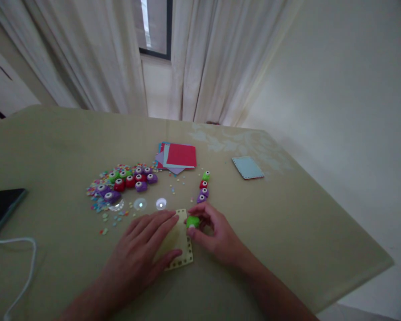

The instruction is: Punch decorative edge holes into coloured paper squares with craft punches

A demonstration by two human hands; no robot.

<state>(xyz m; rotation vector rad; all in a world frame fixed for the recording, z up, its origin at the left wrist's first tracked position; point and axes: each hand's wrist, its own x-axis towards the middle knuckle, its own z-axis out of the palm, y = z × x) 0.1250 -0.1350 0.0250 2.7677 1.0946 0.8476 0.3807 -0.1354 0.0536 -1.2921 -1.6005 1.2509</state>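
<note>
My left hand [147, 245] lies flat, fingers stretched out, over a pale yellow card [182, 245] with small marks along its border, covering its left part. A green one-eyed figure [193, 221] is pinched between the thumb and fingers of my right hand [217, 232], at the card's upper right edge. Whether the figure touches the card I cannot tell. Just beyond my right hand, a short row of green, red and purple one-eyed figures [203, 187] runs away from me.
Colourful small pieces [96, 189] are heaped at the left, with several one-eyed figures [130, 180] on them. Clear round discs [140, 204] lie nearer. Behind are stacked coloured cards [181, 156]; a light blue card [247, 167] lies right. A dark tablet [3, 207] and white cable [31, 263] sit left.
</note>
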